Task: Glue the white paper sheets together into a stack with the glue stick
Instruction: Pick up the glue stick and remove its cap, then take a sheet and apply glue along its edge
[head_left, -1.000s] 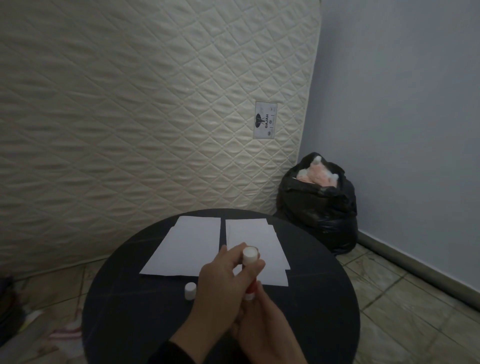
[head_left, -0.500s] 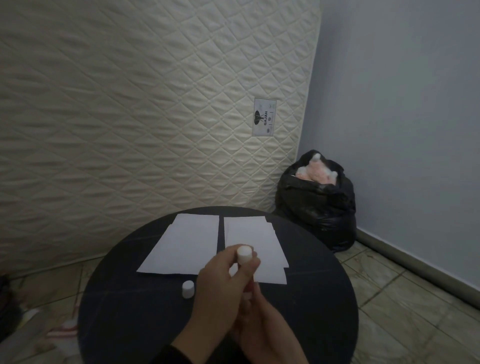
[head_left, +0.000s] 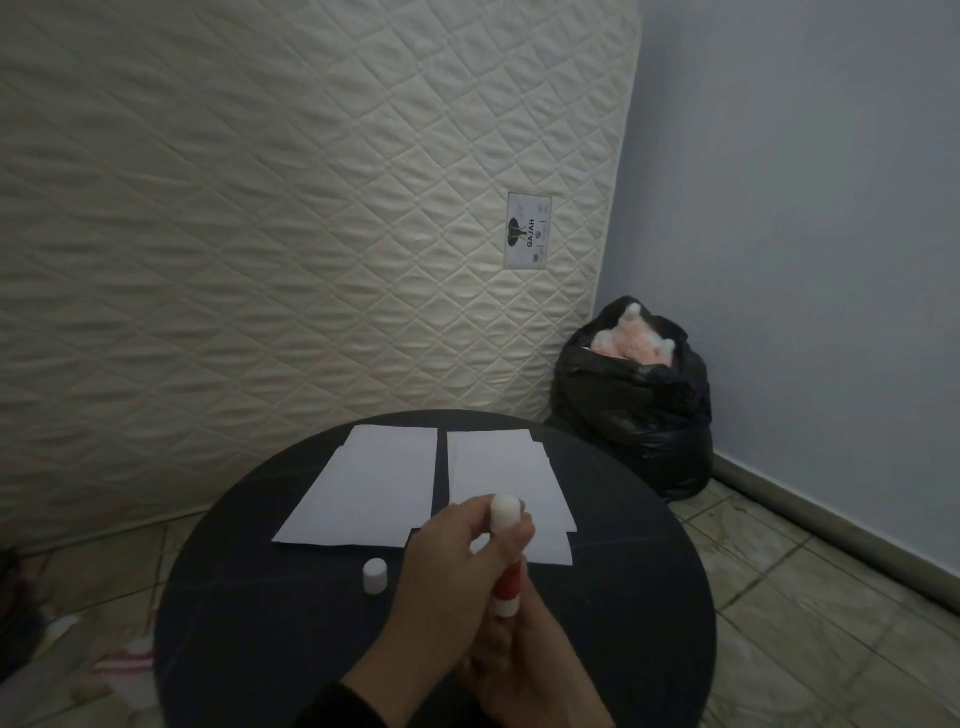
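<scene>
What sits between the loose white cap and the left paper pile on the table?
Nothing: in the head view, only bare black table separates the cap from the near edge of the left paper pile.

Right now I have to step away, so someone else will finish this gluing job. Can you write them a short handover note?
Left hand: grips the upper part of the glue stick, glue tip exposed.
Right hand: holds its lower end.
Cap: off, standing on the round black table, left of the hands.
Paper: two groups of white sheets side by side, left group and right group, each loosely overlapped.
Done: stick uncapped.
Left: no glue visibly applied yet; spread glue, stack the sheets, recap.
</scene>
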